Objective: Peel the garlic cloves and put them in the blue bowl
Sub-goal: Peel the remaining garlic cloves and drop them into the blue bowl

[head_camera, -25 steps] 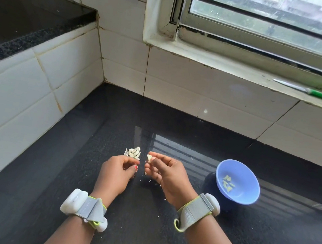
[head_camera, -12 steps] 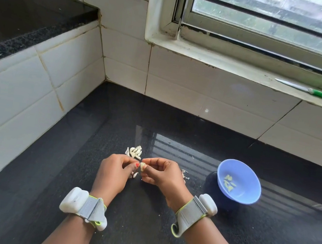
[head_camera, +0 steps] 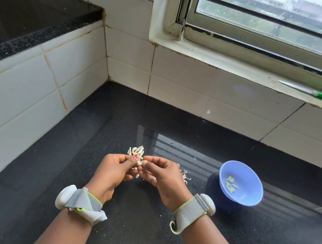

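My left hand (head_camera: 114, 170) and my right hand (head_camera: 161, 175) meet fingertip to fingertip over the black counter, both pinching one small pale garlic clove (head_camera: 140, 161). Just beyond the fingers lies a small heap of unpeeled garlic cloves (head_camera: 137, 151). Loose bits of peel (head_camera: 185, 175) lie on the counter behind my right hand. The blue bowl (head_camera: 240, 183) stands to the right of my right hand, with several peeled cloves (head_camera: 230, 184) inside it.
The black granite counter (head_camera: 139, 233) is bounded by white tiled walls at the left and back. A raised black ledge (head_camera: 25, 16) runs along the left. A green-handled knife (head_camera: 314, 93) lies on the window sill at the far right.
My two hands have come together from a small gap, and now both pinch the same clove. The view has shifted slightly; the bowl and the heap have stayed put.
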### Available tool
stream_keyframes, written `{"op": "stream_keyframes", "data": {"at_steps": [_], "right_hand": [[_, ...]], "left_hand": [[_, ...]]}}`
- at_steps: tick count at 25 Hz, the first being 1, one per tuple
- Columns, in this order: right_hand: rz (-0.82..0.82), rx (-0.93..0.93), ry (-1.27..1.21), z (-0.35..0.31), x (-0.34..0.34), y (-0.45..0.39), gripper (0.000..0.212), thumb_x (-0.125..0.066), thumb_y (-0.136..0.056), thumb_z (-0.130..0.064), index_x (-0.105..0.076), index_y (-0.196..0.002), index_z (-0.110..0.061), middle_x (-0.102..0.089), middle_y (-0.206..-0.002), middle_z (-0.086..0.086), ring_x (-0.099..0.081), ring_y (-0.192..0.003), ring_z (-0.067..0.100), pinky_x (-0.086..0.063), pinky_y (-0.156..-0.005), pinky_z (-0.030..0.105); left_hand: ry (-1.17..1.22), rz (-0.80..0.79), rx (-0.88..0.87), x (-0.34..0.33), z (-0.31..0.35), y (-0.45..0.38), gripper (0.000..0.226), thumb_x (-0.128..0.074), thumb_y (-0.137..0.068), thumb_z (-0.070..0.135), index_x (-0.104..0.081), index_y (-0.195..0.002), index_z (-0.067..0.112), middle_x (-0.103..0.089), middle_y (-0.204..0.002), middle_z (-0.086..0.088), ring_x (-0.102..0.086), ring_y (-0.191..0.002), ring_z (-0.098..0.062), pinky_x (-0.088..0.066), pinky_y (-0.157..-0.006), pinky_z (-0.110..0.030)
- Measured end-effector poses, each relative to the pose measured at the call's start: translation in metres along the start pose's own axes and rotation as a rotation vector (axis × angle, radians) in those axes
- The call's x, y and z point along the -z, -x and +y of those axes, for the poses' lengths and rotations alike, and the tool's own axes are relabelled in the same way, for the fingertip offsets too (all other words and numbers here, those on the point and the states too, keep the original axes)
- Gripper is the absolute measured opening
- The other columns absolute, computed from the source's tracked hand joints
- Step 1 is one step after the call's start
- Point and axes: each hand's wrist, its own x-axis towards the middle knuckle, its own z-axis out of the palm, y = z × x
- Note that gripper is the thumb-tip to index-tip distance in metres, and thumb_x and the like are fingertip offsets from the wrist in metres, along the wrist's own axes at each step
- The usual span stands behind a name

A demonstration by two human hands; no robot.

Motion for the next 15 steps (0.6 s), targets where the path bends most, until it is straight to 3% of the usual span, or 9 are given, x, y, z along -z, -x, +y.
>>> {"op": "stream_keyframes", "data": {"at_steps": [8,15], "right_hand": [[0.059,-0.035,-0.068,-0.0026,-0.0021,0.0018,0.008,-0.059,-0.09,0.004,-0.064,-0.097,0.004,-0.069,-0.079,0.015,-0.069,-0.068,0.017,-0.058,-0.064,0.022],[0.127,-0.005,-0.157,-0.0052,0.0058,0.0023,0.012,-0.06,-0.092,0.0,-0.064,-0.102,0.002,-0.068,-0.08,0.01,-0.067,-0.069,0.015,-0.058,-0.063,0.022]], "left_hand": [[0.074,-0.002,0.037,-0.0025,0.0022,0.0012,0.019,-0.054,-0.095,0.014,-0.067,-0.084,0.008,-0.066,-0.068,0.0,-0.06,-0.054,-0.002,-0.046,-0.049,-0.014],[0.022,-0.006,-0.002,-0.0078,0.0009,0.004,0.017,-0.056,-0.094,0.014,-0.066,-0.082,0.007,-0.064,-0.071,-0.002,-0.06,-0.061,-0.011,-0.045,-0.048,-0.014]]}}
